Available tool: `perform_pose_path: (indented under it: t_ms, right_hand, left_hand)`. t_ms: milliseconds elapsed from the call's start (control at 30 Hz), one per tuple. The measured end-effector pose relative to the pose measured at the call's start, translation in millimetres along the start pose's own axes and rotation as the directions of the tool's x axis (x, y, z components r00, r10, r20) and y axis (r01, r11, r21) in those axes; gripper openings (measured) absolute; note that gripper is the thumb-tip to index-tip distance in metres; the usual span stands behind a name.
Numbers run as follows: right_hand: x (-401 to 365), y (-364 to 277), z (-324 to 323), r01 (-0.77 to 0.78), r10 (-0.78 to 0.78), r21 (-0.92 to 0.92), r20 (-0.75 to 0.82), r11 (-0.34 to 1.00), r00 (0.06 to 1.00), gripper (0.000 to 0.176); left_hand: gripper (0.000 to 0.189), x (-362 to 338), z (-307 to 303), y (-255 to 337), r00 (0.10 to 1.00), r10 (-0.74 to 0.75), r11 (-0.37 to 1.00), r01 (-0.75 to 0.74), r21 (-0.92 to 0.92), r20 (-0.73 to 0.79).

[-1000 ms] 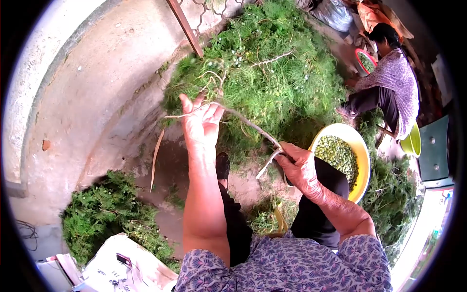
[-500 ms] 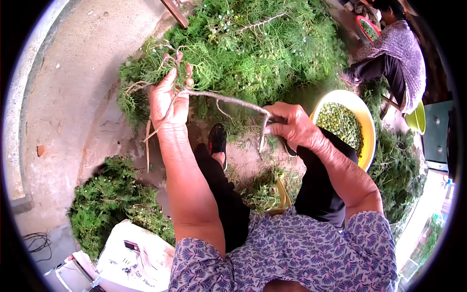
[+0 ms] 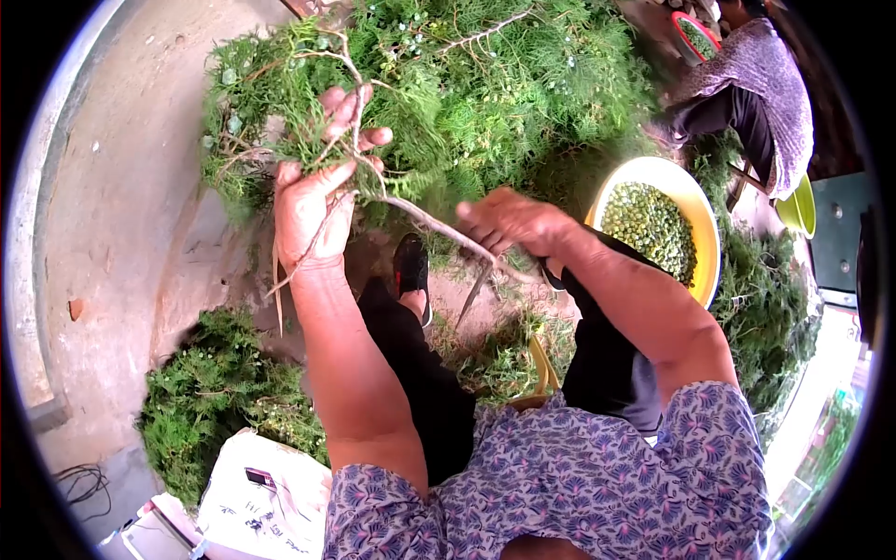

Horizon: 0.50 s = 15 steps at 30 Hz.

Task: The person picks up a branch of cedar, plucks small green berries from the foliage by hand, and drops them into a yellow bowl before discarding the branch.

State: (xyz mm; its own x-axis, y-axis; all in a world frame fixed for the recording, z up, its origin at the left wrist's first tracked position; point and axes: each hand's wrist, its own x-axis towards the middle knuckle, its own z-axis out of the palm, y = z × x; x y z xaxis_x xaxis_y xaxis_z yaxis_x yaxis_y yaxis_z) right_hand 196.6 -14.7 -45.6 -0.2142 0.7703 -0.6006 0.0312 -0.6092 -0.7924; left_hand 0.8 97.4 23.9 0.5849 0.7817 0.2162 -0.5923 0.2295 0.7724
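My left hand grips a conifer branch among its side twigs, with fingers partly curled around the stems. Green scaly sprays and pale cones hang on the branch's leafy part, left of and above that hand. The bare, thick end slants down to the right, with a short stub pointing downward. Just over this bare end is my right hand, palm down, its fingers reaching leftward and slightly blurred, loosely apart and not wrapped around the wood.
A large heap of conifer branches lies ahead. A yellow basin of green cones stands by my right knee. Smaller cut branches lie at left, beside a white sack with a phone on it. Another person sits far right.
My right hand has let go of the branch's bare end and shifted left and up along it. The branch has tilted, its bare end now lower.
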Motion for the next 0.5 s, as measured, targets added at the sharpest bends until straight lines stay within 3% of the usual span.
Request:
perform_pose_path:
  t_ms: [67,100,133,167,200,233,267,367,400,500]
  right_hand:
    - [10.2,17.2,10.6,-0.047,-0.004,0.328,0.153,0.944,0.988,0.069]
    - [20.5,27.5,14.2,-0.062,0.013,0.450,0.110,0.891,0.994,0.065]
    - [26.9,31.6,23.8,0.109,-0.102,0.626,-0.048,0.772,0.994,0.053]
    - [24.7,33.6,18.2,0.280,-0.238,0.326,-0.162,0.903,0.958,0.052]
    - [17.4,27.5,14.4,0.400,-0.395,-0.020,-0.220,0.916,0.892,0.053]
    - [12.3,-5.7,24.5,0.298,0.059,0.744,-0.412,0.598,0.909,0.045]
    - [16.6,-2.0,10.5,0.284,0.022,0.702,-0.392,0.653,0.919,0.043]
    - [16.4,-19.2,-8.0,0.511,-0.044,0.757,-0.542,0.407,0.839,0.029]
    - [14.3,-21.9,-21.0,0.508,-0.190,0.780,-0.471,0.366,0.861,0.020]
    - [2.8,-30.3,-40.2,0.585,-0.183,0.726,-0.560,0.362,0.808,0.014]
  left_hand:
    - [0.056,-1.0,5.5,-3.8,0.999,-0.014,1.000,0.014,-0.009,0.031]
    - [0.056,-2.0,8.0,-5.3,0.998,-0.026,0.998,0.029,-0.049,0.052]
    - [0.056,-2.4,10.4,-6.7,0.997,-0.036,0.995,0.042,-0.088,0.073]
    - [0.057,-3.4,12.4,-7.7,0.995,-0.051,0.991,0.061,-0.122,0.089]
    - [0.057,-5.5,13.1,-7.4,0.994,-0.079,0.991,0.086,-0.103,0.072]
    - [0.059,-7.3,13.7,-7.1,0.991,-0.115,0.992,0.119,-0.050,0.061]
    - [0.061,-8.3,14.3,-7.2,0.988,-0.148,0.989,0.149,0.001,0.051]
    - [0.053,-9.9,14.1,-8.7,0.983,-0.185,0.980,0.184,0.070,0.013]
    - [0.050,-10.5,14.6,-9.4,0.981,-0.195,0.978,0.195,0.072,-0.011]
    - [0.045,-10.7,16.9,-10.9,0.972,-0.234,0.969,0.236,0.075,-0.035]
